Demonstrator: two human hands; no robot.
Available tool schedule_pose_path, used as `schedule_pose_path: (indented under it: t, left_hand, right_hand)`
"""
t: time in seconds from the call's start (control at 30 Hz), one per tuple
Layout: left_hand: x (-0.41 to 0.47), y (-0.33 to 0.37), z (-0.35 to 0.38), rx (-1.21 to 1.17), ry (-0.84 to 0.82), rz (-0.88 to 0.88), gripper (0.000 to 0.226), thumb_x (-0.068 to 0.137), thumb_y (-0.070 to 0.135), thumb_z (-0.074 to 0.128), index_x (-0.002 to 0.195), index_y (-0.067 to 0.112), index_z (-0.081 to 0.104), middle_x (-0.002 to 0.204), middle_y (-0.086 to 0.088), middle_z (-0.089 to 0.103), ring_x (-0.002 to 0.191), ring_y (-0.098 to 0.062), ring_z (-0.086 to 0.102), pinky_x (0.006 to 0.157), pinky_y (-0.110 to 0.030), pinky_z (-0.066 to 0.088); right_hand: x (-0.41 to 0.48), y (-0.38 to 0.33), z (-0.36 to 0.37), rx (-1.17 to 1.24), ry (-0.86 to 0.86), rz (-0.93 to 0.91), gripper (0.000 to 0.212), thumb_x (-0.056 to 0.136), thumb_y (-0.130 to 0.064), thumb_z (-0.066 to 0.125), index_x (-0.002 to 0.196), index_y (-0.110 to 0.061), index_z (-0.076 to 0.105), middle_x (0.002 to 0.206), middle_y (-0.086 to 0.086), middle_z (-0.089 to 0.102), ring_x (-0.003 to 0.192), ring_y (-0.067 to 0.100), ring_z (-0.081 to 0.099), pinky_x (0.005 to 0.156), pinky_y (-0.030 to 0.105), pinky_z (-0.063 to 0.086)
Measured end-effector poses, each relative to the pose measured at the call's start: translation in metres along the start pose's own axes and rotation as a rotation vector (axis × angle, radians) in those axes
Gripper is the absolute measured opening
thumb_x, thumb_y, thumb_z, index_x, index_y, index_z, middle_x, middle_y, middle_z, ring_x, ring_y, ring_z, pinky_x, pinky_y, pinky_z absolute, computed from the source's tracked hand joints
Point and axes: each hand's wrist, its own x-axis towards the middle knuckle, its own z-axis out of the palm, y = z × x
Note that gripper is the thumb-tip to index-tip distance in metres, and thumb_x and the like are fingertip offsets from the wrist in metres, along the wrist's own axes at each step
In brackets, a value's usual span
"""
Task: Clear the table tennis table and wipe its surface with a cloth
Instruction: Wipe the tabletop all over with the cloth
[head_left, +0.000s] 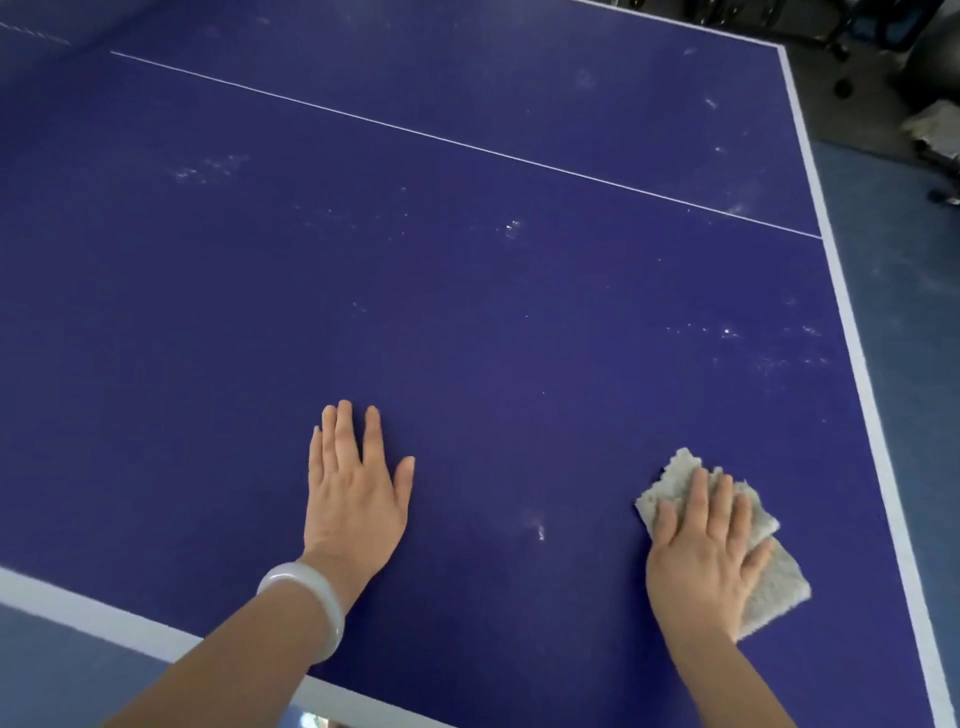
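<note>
Head view. The table tennis table fills the frame, dark blue, with a thin white centre line running from 10 o'clock to 3 o'clock and a white border down the right side. No bats, balls or net show on the part in view, so the clearing step looks done and wiping is the step in hand.

The cloth, a pale grey folded rag, lies flat on the surface at 5 o'clock, near the right border but not on it. The right hand presses it down with straight, spread fingers, palm flat, not curled round it. The left hand lies at 7 o'clock, also flat and uncurled, palm on bare table and holding nothing. A pale bangle sits on that wrist.

Whitish smudges remain at 12 o'clock, others at 3 o'clock and 10 o'clock, and one small mark lies between the hands.

Risks, as judged:
- A stroke toward 3 o'clock may carry the cloth over the border, since only a flat palm holds it.
- The fold may open or bunch under a sideways push and leave streaks.
- Reaching the far smudges would shift weight onto the left palm, which may leave prints.
- The bangle may knock the surface.

Containers: none in view. Dark clutter beyond the corner at 1 o'clock is too blurred to name.
</note>
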Motion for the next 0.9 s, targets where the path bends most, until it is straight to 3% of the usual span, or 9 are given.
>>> schedule_pose_path:
  t: [0.07,0.17,0.3,0.43,0.53,0.67,0.73,0.8,0.9]
  left_hand:
    - [0.000,-0.005,0.004,0.027,0.001,-0.010,0.074,0.096,0.051,0.005,0.156,0.008,0.004,0.162,-0.020,-0.005,0.151,-0.031,-0.009,0.123,-0.043,-0.005]
    - [0.001,-0.004,0.008,0.011,0.022,-0.003,0.072,0.098,0.051,0.003,0.156,0.009,0.008,0.163,-0.019,0.000,0.151,-0.030,-0.007,0.123,-0.043,-0.003]
    - [0.003,-0.005,0.007,0.027,0.038,-0.009,0.075,0.096,0.052,0.001,0.155,0.008,0.015,0.162,-0.019,0.007,0.151,-0.030,-0.001,0.123,-0.043,0.000]
    - [0.004,-0.006,0.010,0.040,0.041,-0.004,0.070,0.100,0.049,0.003,0.155,0.008,0.016,0.162,-0.020,0.009,0.151,-0.031,0.001,0.123,-0.044,0.000]
    - [0.004,-0.008,0.011,0.038,0.046,-0.005,0.066,0.102,0.046,0.008,0.155,0.007,0.017,0.161,-0.021,0.011,0.151,-0.032,0.003,0.123,-0.045,0.001]
    - [0.004,-0.008,0.012,0.029,0.047,0.001,0.066,0.102,0.046,0.008,0.155,0.007,0.017,0.162,-0.020,0.010,0.151,-0.032,0.002,0.123,-0.045,0.001]
    - [0.004,-0.008,0.010,0.028,0.042,-0.001,0.070,0.098,0.048,0.009,0.155,0.007,0.018,0.161,-0.021,0.010,0.151,-0.032,0.003,0.123,-0.045,0.001]
    - [0.003,-0.008,0.010,0.030,0.039,-0.003,0.071,0.098,0.048,0.008,0.155,0.007,0.017,0.161,-0.021,0.011,0.151,-0.033,0.003,0.123,-0.045,0.002]
    - [0.003,-0.007,0.010,0.030,0.032,-0.010,0.070,0.098,0.047,0.010,0.155,0.007,0.017,0.161,-0.021,0.010,0.151,-0.033,0.003,0.123,-0.046,0.002]
  right_hand:
    - [-0.033,-0.028,0.009,-0.018,0.033,-0.107,0.058,0.101,-0.049,-0.001,0.154,-0.027,-0.006,0.166,-0.001,-0.002,0.153,0.020,-0.006,0.122,0.054,0.002]
    - [-0.058,-0.087,0.023,-0.042,-0.019,-0.429,0.061,0.101,-0.046,0.010,0.157,-0.020,0.013,0.165,0.002,0.010,0.153,0.023,0.005,0.122,0.055,0.009]
    - [0.009,-0.143,0.024,-0.122,-0.071,-0.694,0.061,0.101,-0.047,0.000,0.158,-0.027,-0.002,0.166,-0.006,-0.006,0.152,0.017,-0.011,0.123,0.050,-0.005]
    - [0.101,-0.146,0.007,-0.064,-0.138,-0.460,0.058,0.105,-0.045,0.015,0.158,-0.030,-0.001,0.166,-0.008,-0.008,0.151,0.015,-0.015,0.121,0.050,-0.010]
    - [0.091,-0.142,0.008,-0.023,-0.108,-0.379,0.058,0.104,-0.043,0.015,0.158,-0.028,0.001,0.166,-0.006,-0.006,0.151,0.018,-0.013,0.121,0.051,-0.010]
    - [0.003,-0.119,0.022,-0.113,-0.079,-0.893,0.058,0.103,-0.043,0.012,0.159,-0.028,0.008,0.166,-0.007,0.002,0.153,0.017,-0.006,0.123,0.051,0.001]
    - [-0.006,-0.086,0.016,-0.173,-0.105,-1.023,0.057,0.104,-0.043,0.017,0.158,-0.028,0.011,0.166,-0.007,0.007,0.153,0.017,-0.001,0.122,0.050,0.006]
    - [0.016,-0.050,0.009,-0.196,-0.070,-0.824,0.057,0.103,-0.043,0.015,0.158,-0.029,0.011,0.166,-0.007,0.009,0.153,0.016,0.000,0.121,0.052,0.010]
    - [0.037,-0.036,-0.001,-0.066,-0.032,-0.217,0.058,0.103,-0.043,0.015,0.158,-0.027,0.006,0.166,-0.004,0.002,0.153,0.019,-0.004,0.121,0.055,0.005]
